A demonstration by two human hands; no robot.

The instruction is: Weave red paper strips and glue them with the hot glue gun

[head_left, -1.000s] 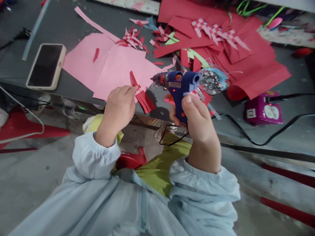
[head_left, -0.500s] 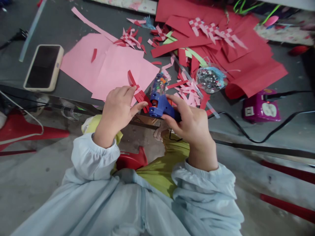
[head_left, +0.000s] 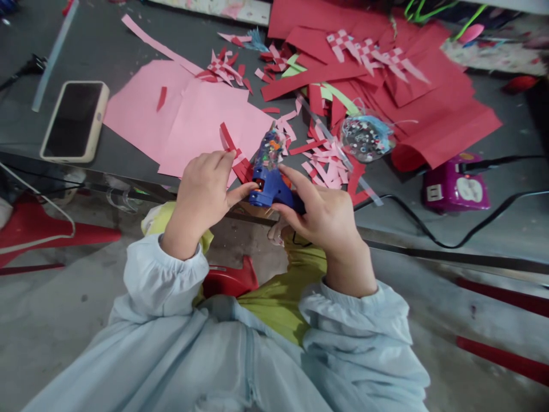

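Head view, only view available.

Right hand (head_left: pixel 328 220): closed around the grip of a blue glue gun (head_left: pixel 268 186). The gun is held over the near table edge (head_left: pixel 128 184), above the lap, and just beside the left hand. Which end points up cannot be told. Its upper part is covered in small coloured specks.

Left hand (head_left: pixel 206 191): fingers curled, pinching a bundle of red paper strips (head_left: pixel 241 166). The thumb sticks out toward the gun body; contact or a small gap, cannot tell.

Handling, judged:
- Gun: rigid plastic shell, probably light, not slippery. Best held by the grip, as it is now. The metal tip is likely hot, so keep skin off it. The black cord (head_left: pixel 429 232) runs toward a purple power strip (head_left: pixel 457 189) and may tug on the gun.
- Strips: thin, limp, very light, and they crease easily. A gentle pinch near the gathered end suits them.

Surroundings: pink paper sheets (head_left: pixel 193 120) lie behind the hands. A phone (head_left: pixel 75 120) lies at far left, and a red paper pile (head_left: pixel 420 97) at right.
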